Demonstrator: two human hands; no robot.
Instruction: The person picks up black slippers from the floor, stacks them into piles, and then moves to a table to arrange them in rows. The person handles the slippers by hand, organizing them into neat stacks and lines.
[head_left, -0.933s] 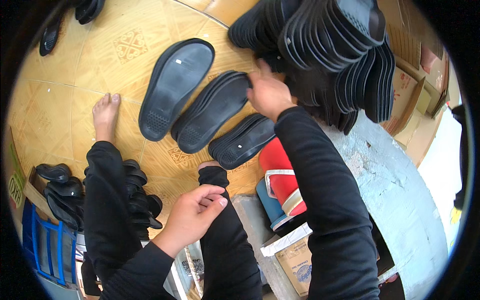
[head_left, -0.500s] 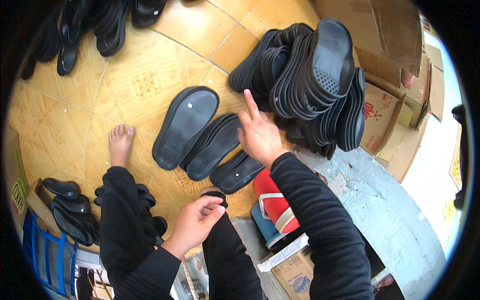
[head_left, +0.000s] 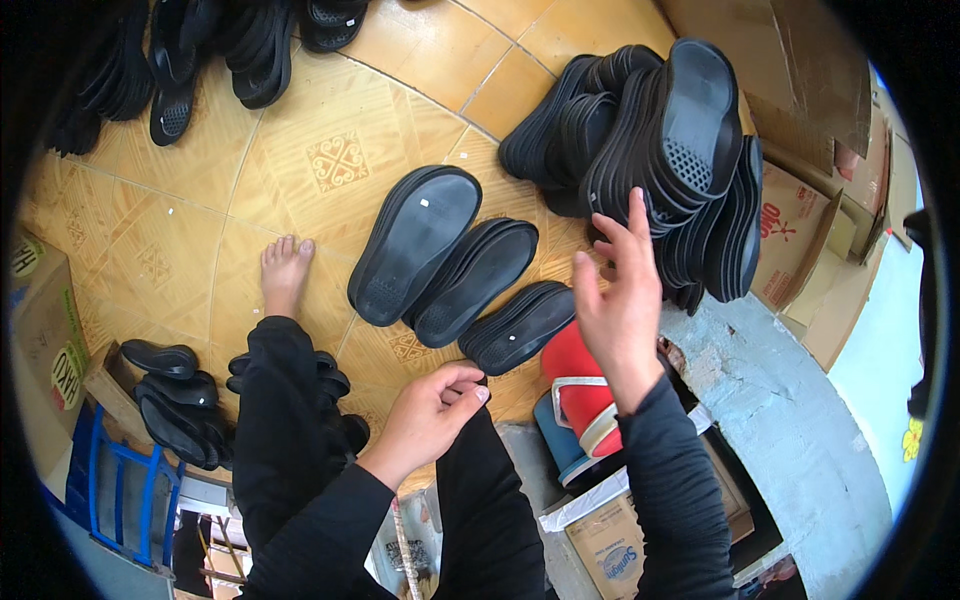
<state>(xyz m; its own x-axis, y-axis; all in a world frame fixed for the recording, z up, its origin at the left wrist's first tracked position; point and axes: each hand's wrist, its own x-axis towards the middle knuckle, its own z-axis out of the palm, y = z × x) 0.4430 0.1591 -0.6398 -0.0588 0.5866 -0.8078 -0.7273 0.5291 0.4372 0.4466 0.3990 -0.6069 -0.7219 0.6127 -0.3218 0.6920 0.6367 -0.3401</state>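
Note:
My right hand is raised beside a tall pile of black shoe soles, its fingers spread and nothing between them. The index fingertip overlaps the pile's lower edge; whether it touches cannot be told. Over my knee, my left hand is closed, thumb against curled fingers. Anything inside it is hidden or too small to see. Between my foot and the pile lie three stacks of black soles on the floor: a left stack and a right stack, each with a small white sticker on top, and a middle stack.
More black soles lie at the far left, others by a blue metal rack. Cardboard boxes stand behind the pile at right. A red plastic container sits below my right hand, beside a pale blue ledge.
My right hand has turned upward and shifted right, from above the right stack toward the tall pile. My left hand stays closed. The whole view has shifted slightly.

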